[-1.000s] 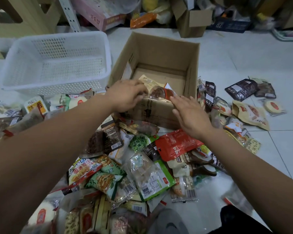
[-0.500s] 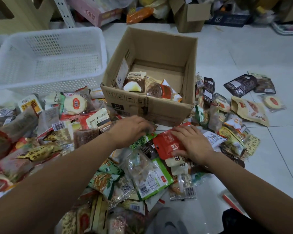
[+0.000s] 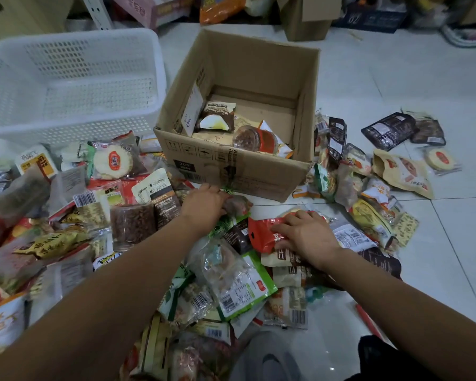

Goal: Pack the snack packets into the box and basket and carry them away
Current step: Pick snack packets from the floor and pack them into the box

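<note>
An open cardboard box [image 3: 231, 171] stands on the tiled floor and holds a brown-and-white packet [image 3: 217, 118], a clear jar with a red lid [image 3: 254, 138] and a few flat packets. To its left is a white plastic basket [image 3: 66, 130] with nothing in it. Snack packets lie heaped in front of both. My left hand [image 3: 204, 206] reaches down just before the box, its fingers curled over a brownish clear packet [image 3: 238, 203]. My right hand [image 3: 305, 236] lies on the heap and grips a red packet [image 3: 261, 232].
A clear tub of brown nuts [image 3: 132, 226] lies left of my left arm. Dark packets [image 3: 388, 130] and a tan pouch [image 3: 401, 171] are scattered on the tiles to the right. A second cardboard box [image 3: 305, 20] and a pink carton [image 3: 149, 6] stand along the back.
Both hands came back from over the box, leaving the jar and packets inside, and dropped to the heap. The left now curls over a brownish packet, the right over the red one.
</note>
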